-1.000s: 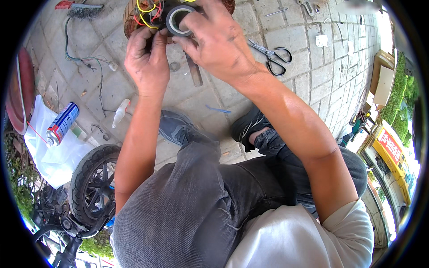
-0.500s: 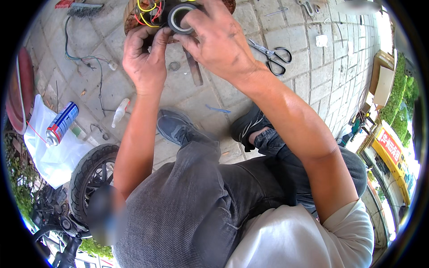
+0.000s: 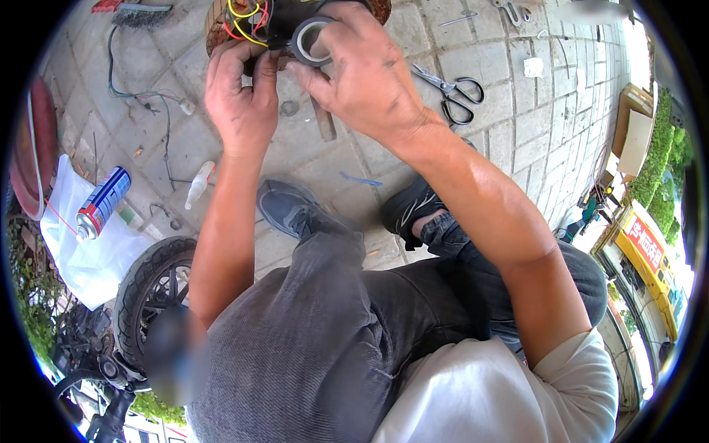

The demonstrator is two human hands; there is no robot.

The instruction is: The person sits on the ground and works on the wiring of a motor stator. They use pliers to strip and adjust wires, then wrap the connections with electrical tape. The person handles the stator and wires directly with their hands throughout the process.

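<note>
Both hands (image 3: 244,103) (image 3: 362,74) hide the wire bundle (image 3: 247,18) beside the tape roll (image 3: 310,40).

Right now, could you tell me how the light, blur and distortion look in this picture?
Head view: hard sunlight, with sheen on the right hand and forearm; paving joints bow toward the black fisheye rim; the left hand, tape roll and scissors are sharp; a smeared blurred patch sits lower left by the tyre.

An outdoor pavement repair spot: paving stones (image 3: 517,111), a motorbike wheel (image 3: 151,292), scissors (image 3: 450,92), a spray can (image 3: 103,203).
</note>
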